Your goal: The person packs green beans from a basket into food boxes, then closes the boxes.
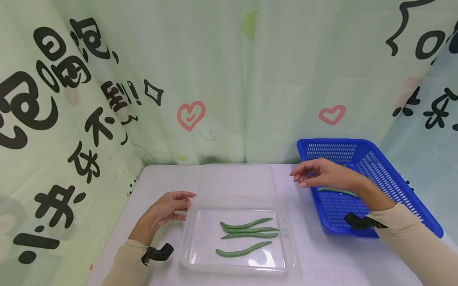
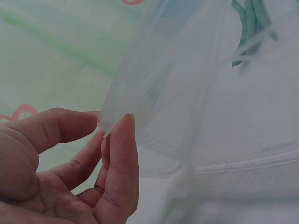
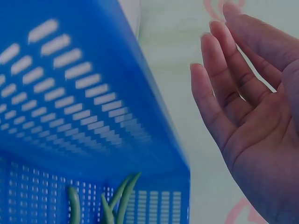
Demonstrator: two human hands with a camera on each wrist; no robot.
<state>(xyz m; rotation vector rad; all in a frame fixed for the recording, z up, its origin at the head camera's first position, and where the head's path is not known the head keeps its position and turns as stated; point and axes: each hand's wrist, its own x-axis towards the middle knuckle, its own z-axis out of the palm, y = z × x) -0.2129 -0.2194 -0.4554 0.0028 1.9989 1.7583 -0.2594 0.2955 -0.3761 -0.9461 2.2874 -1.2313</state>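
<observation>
A clear plastic clamshell box lies on the table with its lid folded open toward the back. Several green beans lie inside it. My left hand pinches the box's edge at the back left corner; in the left wrist view, thumb and fingers sit on either side of the thin plastic. Over the left rim of a blue basket, my right hand hovers with relaxed fingers and holds nothing. More green beans lie in the basket, partly hidden by the right arm.
A white cloth covers the table. Behind and to both sides hangs a pale green curtain with dark writing and pink hearts. The basket stands at the right, close to the curtain.
</observation>
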